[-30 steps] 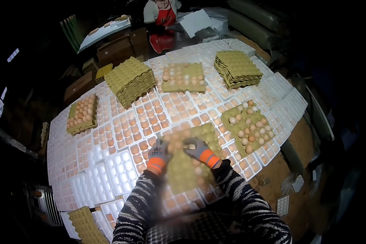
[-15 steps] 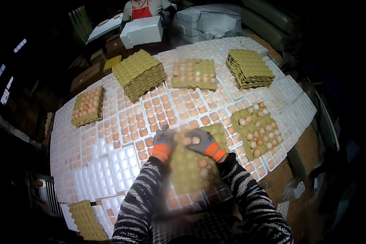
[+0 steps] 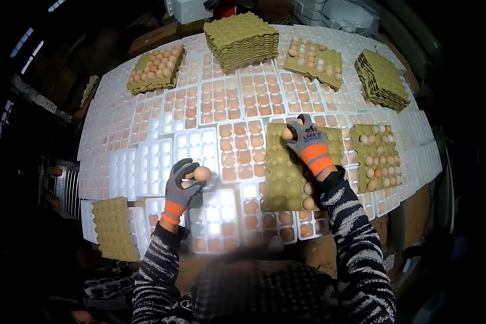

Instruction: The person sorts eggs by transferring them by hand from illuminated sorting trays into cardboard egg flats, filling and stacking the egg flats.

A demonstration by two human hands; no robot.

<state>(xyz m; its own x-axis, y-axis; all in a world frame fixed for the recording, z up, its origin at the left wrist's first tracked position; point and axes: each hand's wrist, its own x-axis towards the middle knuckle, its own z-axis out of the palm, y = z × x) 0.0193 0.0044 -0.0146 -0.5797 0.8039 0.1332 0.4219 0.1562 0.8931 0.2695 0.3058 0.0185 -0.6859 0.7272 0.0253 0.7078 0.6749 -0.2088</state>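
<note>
Well, White Trays [image 3: 195,148] Covered Nearly Everything

The view was like a clock, with 12 at the far side. White trays spread out all over, and lots of them had brown eggs [image 3: 252,141] inside. A tall stack of tan trays [image 3: 242,46] stood at 12 o'clock. A shorter stack [image 3: 383,81] sat at 2 o'clock.

Next in size came the flat tan tray [image 3: 278,167], close to the middle toward 3 o'clock. A few eggs sat along its 4 o'clock side. A fuller tray [image 3: 380,148] lay just beside it, farther out at 3 o'clock. More trays with eggs were at 1 o'clock and 11 o'clock. A bare tan tray [image 3: 115,229] lay at 8 o'clock.

The hands wore gray and orange gloves. The right hand [image 3: 306,135] was at 2 o'clock, over the flat tan tray. Its fingers pinched the right egg [image 3: 288,133] near that tray's 11 o'clock corner. The left hand [image 3: 183,183] was at 8 o'clock, over the white trays. It gripped the left egg [image 3: 202,173] at its fingertips. Maybe more were tucked behind, but its fingers hid that spot.
</note>
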